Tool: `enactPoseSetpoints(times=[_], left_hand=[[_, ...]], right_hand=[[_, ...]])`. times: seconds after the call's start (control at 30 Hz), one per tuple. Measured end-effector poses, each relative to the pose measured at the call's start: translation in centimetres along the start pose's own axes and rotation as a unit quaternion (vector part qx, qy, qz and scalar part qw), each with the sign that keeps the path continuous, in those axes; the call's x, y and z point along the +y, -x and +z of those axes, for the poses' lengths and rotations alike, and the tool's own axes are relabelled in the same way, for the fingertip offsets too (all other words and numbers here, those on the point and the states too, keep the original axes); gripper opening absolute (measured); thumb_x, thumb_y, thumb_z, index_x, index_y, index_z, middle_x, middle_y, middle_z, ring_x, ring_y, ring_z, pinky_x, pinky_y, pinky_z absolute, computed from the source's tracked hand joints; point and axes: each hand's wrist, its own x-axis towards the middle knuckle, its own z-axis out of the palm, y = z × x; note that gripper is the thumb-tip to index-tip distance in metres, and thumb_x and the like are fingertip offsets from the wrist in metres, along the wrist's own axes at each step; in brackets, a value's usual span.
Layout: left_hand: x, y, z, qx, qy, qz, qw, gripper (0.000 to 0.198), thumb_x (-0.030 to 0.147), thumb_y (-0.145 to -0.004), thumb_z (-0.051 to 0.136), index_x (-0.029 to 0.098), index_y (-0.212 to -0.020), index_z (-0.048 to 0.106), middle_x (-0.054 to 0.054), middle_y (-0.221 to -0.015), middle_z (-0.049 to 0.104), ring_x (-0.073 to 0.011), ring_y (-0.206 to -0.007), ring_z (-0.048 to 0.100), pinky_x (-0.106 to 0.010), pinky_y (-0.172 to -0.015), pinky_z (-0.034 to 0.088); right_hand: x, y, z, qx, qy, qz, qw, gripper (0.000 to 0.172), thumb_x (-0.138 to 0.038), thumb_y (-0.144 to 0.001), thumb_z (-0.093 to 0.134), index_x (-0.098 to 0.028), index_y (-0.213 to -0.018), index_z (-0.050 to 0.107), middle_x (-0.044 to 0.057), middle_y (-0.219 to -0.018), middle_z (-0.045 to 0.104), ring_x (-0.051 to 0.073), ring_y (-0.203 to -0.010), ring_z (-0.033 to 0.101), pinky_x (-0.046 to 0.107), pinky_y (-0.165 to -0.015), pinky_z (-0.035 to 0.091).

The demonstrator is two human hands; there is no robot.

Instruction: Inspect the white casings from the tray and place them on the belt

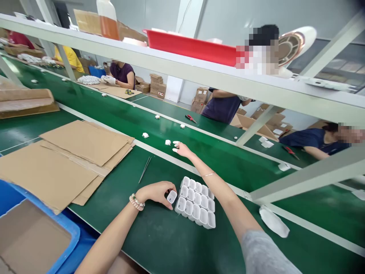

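My left hand (161, 193) is closed around a small white open-topped plastic housing (172, 196), gripped between thumb and fingers above the green table. To its right, rows of similar white housings (196, 201) stand close together, openings up. Stretched out over the green conveyor belt (128, 121), my right hand (183, 149) has its fingers apart, with white covers on some fingertips. Just left of those fingertips lies a small white part (168, 142); a narrow gap seems to separate them. Another small white part (145, 135) rests farther left on the belt.
Metal tweezers (145, 169) and stacked cardboard sheets (82, 144) lie left of my hands. A blue bin (74, 232) stands at lower left. A white shelf beam (171, 64) crosses overhead, with a slanted post (308, 179) at right. Several people sit across the belt.
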Motion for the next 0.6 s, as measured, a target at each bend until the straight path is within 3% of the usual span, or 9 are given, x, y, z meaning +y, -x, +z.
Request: enactPoseSetpoints(times=[0.1,0.2,0.4,0.6], left_hand=[[-0.1,-0.1,-0.1,0.003,0.020,0.010,1.000,0.050,0.052,-0.059,0.082,0.020,-0.094,0.066,-0.002,-0.092,0.063,-0.0198,-0.083,0.058,-0.028,-0.071,0.044],[-0.1,-0.1,-0.1,0.012,0.044,0.012,0.999,0.049,0.052,-0.059,0.082,0.019,-0.092,0.066,-0.002,-0.089,0.063,-0.0190,-0.080,0.059,-0.028,-0.068,0.044],[-0.3,0.3,-0.7,0.072,-0.001,-0.011,0.997,0.047,0.052,-0.060,0.081,0.018,-0.087,0.063,-0.002,-0.084,0.063,-0.0187,-0.076,0.058,-0.027,-0.062,0.041],[-0.4,0.4,-0.9,0.170,0.037,-0.040,0.984,0.043,0.044,-0.068,0.078,0.020,-0.093,0.053,-0.001,-0.087,0.063,-0.0174,-0.075,0.059,-0.027,-0.063,0.043]], right_hand=[[-0.9,-3.1,1.6,-0.016,0.048,-0.006,0.999,0.030,-0.036,-0.095,0.054,-0.019,-0.120,0.058,0.009,-0.123,0.058,0.019,-0.103,0.061,0.040,-0.088,0.053],[-0.6,-4.1,1.9,-0.033,0.096,-0.004,0.995,0.032,-0.035,-0.094,0.056,-0.018,-0.121,0.057,0.009,-0.124,0.058,0.020,-0.105,0.060,0.042,-0.089,0.053],[2.0,-2.4,0.5,-0.071,0.143,0.018,0.987,0.031,-0.035,-0.093,0.058,-0.017,-0.119,0.058,0.008,-0.119,0.060,0.020,-0.101,0.062,0.041,-0.087,0.054],[3.7,-1.8,-0.5,-0.042,0.117,0.029,0.992,0.031,-0.035,-0.094,0.057,-0.018,-0.120,0.058,0.009,-0.122,0.059,0.020,-0.103,0.061,0.041,-0.088,0.053]])
